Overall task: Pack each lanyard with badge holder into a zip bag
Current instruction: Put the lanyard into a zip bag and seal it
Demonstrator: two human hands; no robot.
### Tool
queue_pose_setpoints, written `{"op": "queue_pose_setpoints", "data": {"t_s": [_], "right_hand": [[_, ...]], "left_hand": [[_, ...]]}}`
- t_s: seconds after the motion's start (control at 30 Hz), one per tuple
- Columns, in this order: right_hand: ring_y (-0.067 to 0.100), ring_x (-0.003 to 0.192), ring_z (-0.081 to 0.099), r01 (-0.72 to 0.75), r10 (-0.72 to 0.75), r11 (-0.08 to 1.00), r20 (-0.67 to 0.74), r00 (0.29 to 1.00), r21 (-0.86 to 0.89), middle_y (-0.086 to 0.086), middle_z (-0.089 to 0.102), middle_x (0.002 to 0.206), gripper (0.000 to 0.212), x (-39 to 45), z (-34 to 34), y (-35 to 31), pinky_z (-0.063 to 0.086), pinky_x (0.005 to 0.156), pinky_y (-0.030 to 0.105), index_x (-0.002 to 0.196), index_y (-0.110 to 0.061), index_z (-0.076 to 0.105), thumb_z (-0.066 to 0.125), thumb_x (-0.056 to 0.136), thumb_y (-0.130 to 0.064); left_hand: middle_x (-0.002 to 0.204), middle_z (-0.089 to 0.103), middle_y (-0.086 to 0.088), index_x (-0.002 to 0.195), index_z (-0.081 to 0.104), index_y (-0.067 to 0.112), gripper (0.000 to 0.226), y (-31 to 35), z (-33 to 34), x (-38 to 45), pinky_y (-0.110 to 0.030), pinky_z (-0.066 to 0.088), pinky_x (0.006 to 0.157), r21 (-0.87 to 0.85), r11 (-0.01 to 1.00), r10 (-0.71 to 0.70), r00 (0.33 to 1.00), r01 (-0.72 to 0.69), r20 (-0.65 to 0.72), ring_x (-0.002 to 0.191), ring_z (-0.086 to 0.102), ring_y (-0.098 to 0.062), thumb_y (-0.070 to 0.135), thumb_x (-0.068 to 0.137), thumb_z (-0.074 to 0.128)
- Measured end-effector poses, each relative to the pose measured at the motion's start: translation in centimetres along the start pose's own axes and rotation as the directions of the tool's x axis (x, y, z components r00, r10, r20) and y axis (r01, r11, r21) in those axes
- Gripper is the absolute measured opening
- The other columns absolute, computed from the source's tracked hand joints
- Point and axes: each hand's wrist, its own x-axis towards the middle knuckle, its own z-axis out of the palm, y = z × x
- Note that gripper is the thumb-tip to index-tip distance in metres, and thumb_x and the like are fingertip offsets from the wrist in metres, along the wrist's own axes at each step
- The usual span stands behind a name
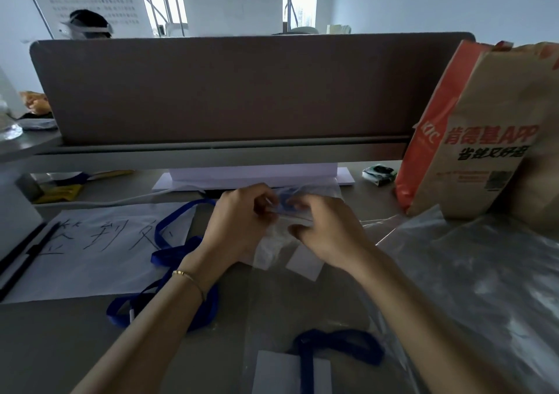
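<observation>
Both hands up at the far edge of the desk (90,327): our left hand (239,221) and right hand (326,230) are curled and pinching the mouth of a clear zip bag (273,242), with blue lanyard (287,203) bunched between the fingertips, apparently going in or already partly in; the blur hides which. The white badge holder (305,262) shows through the film under the right hand. The film is thin, limp and slick, so we'd grip it at the stiffer zip strip, one pinch per side, not mid-panel. The strap is soft, light and springy, likely to uncoil, so feed it folded. The card is the only stiff part; hold it by the edge. More loose lanyards (169,254) lie left of the hands, and a packed bag (317,357) sits near us.
</observation>
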Motion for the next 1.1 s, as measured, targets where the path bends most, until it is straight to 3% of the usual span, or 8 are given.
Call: {"op": "queue_pose_setpoints", "data": {"t_s": [0.07,0.17,0.23,0.5,0.63,0.73,0.9,1.1], "right_hand": [[0.014,0.109,0.066,0.029,-0.03,0.999,-0.016,0.999,-0.013,-0.008,0.073,0.117,0.032,0.4,-0.1,-0.2,0.046,0.087,0.021,0.115,-0.028,0.073,0.074,0.084,-0.027],[0.015,0.1,0.07,0.113,-0.113,0.994,-0.025,0.993,0.005,-0.007,0.076,0.104,0.016,0.7,-0.2,-0.1,0.055,0.084,0.035,0.098,-0.028,0.078,0.07,0.084,-0.029],[0.014,0.095,0.07,0.152,-0.152,0.988,-0.041,0.988,0.001,-0.007,0.077,0.099,0.013,0.5,-0.4,-0.1,0.056,0.079,0.037,0.094,-0.029,0.078,0.07,0.085,-0.028],[0.013,0.081,0.07,0.23,-0.226,0.972,-0.083,0.971,0.042,-0.01,0.077,0.083,0.006,-0.2,-1.5,-0.5,0.056,0.072,0.035,0.077,-0.027,0.078,0.072,0.077,-0.026],[0.003,0.085,0.07,0.184,-0.18,0.98,-0.06,0.982,0.075,-0.015,0.077,0.088,0.004,-0.3,-2.3,-0.7,0.056,0.076,0.032,0.082,-0.029,0.079,0.076,0.08,-0.028],[0.006,0.081,0.07,0.132,-0.129,0.99,-0.075,0.989,0.04,-0.011,0.077,0.084,0.005,-0.2,-3.2,-0.4,0.055,0.074,0.032,0.083,-0.028,0.078,0.074,0.081,-0.029],[0.02,0.084,0.064,0.237,-0.249,0.965,-0.112,0.962,-0.114,-0.006,0.071,0.083,0.008,-0.5,-2.7,-0.9,0.05,0.072,0.036,0.085,-0.026,0.072,0.065,0.081,-0.025],[0.012,0.082,0.065,0.26,-0.266,0.963,-0.114,0.957,-0.065,-0.01,0.072,0.083,0.003,-0.7,-3.4,-1.6,0.05,0.072,0.034,0.085,-0.025,0.072,0.069,0.084,-0.024]], "left_hand": [[0.081,0.067,0.015,0.098,0.067,0.024,0.021,0.7,-0.8,-0.2,-0.013,0.054,0.069,-0.049,0.998,0.031,0.999,-0.033,-0.029,0.07,0.064,0.001,0.018,0.081,0.078],[0.069,0.069,0.012,0.09,0.069,0.02,0.026,1.7,-1.7,-0.1,-0.015,0.053,0.063,-0.138,0.988,0.059,0.998,-0.064,-0.037,0.066,0.066,-0.002,0.015,0.072,0.087],[0.066,0.069,0.012,0.086,0.068,0.019,0.028,2.3,-2.2,-0.2,-0.011,0.051,0.062,-0.177,0.982,0.07,0.997,-0.072,-0.017,0.066,0.067,0.0,0.013,0.069,0.089],[0.078,0.071,0.012,0.09,0.067,0.02,0.031,3.1,-3.5,-0.3,-0.014,0.054,0.07,-0.313,0.948,0.101,0.988,-0.06,0.118,0.075,0.069,-0.004,0.012,0.069,0.088],[0.084,0.071,0.013,0.092,0.064,0.023,0.029,2.9,-4.3,-0.1,-0.012,0.052,0.075,-0.267,0.959,0.135,0.981,-0.094,0.14,0.083,0.068,-0.001,0.007,0.075,0.082],[0.085,0.069,0.015,0.093,0.064,0.031,0.03,2.3,-4.9,0.1,-0.018,0.054,0.078,-0.208,0.974,0.113,0.985,-0.085,0.128,0.085,0.067,-0.001,0.006,0.08,0.076],[0.087,0.069,0.017,0.094,0.076,0.03,0.015,2.6,-4.7,-0.1,-0.02,0.053,0.074,-0.172,0.973,0.177,0.976,-0.154,0.127,0.083,0.065,-0.003,0.02,0.082,0.077],[0.084,0.065,0.014,0.087,0.075,0.02,0.005,2.3,-4.8,0.1,-0.021,0.049,0.072,-0.093,0.978,0.194,0.98,-0.189,0.047,0.08,0.061,-0.001,0.018,0.082,0.076]]}}
